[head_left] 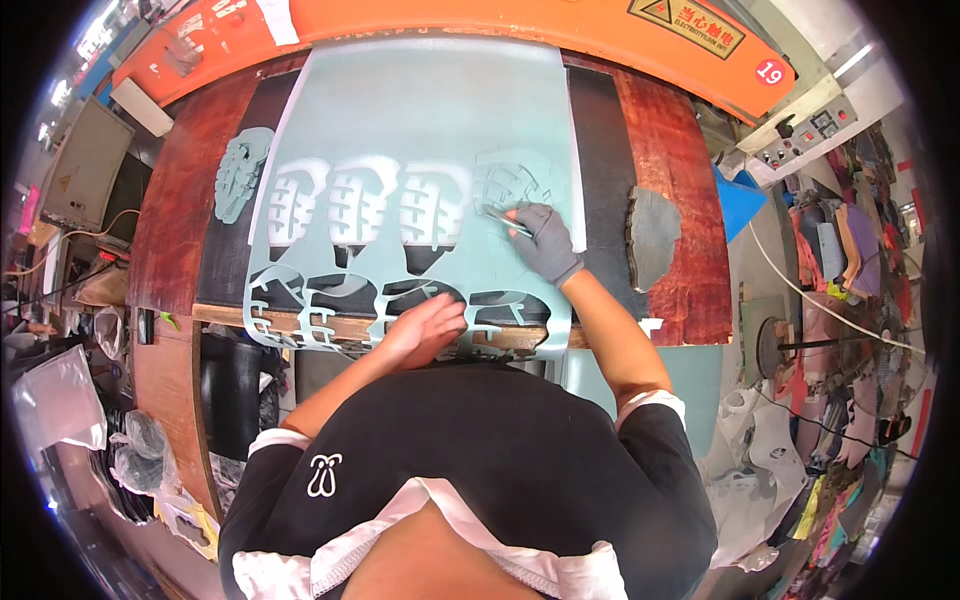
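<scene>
Rubber sheet (440,110) lies flat on my bench (670,130); my gloved right hand (545,240) pinches a thin tool (507,222) against it, my bare left hand (425,328) presses flat, fingers together, on its near edge.

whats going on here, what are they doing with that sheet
A person leans over a pale green sheet on a dark bench. The gloved right hand holds a thin tool against a sole-shaped cutout. The bare left hand presses the sheet's near edge. Several sole shapes are already gone, and one cut piece lies at the left.
</scene>
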